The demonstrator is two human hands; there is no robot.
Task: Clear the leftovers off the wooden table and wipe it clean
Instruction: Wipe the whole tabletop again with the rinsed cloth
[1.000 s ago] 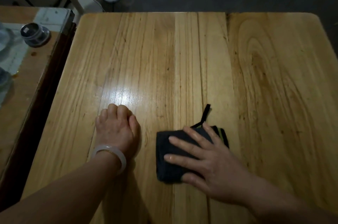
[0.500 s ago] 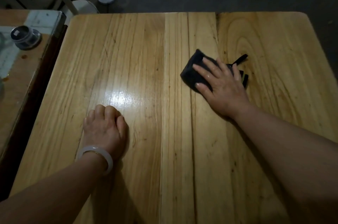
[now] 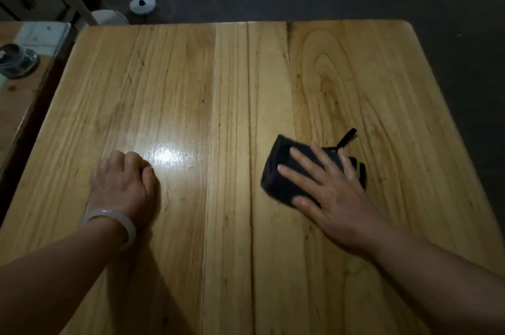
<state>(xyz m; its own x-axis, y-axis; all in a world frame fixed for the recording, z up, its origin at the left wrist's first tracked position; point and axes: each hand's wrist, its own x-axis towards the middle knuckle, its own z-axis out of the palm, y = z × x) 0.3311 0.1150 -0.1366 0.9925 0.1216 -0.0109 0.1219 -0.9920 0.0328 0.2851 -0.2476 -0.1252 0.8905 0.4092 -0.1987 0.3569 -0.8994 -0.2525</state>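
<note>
Tabletop (image 3: 232,88): left hand (image 3: 124,184) fisted, right hand (image 3: 328,187) flat on cloth (image 3: 276,181).

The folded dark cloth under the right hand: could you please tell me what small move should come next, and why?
Probably slide the folded dark cloth toward the near edge of the light wooden table: the right hand presses it flat with straight fingers at mid-table, and no leftovers show.

Under your right hand (image 3: 333,192) lies the cloth (image 3: 276,180), on the table (image 3: 177,75). Your left hand (image 3: 123,184) rests on the table well to its left; farther left, a side table (image 3: 16,108) bears a jar (image 3: 16,60).
</note>
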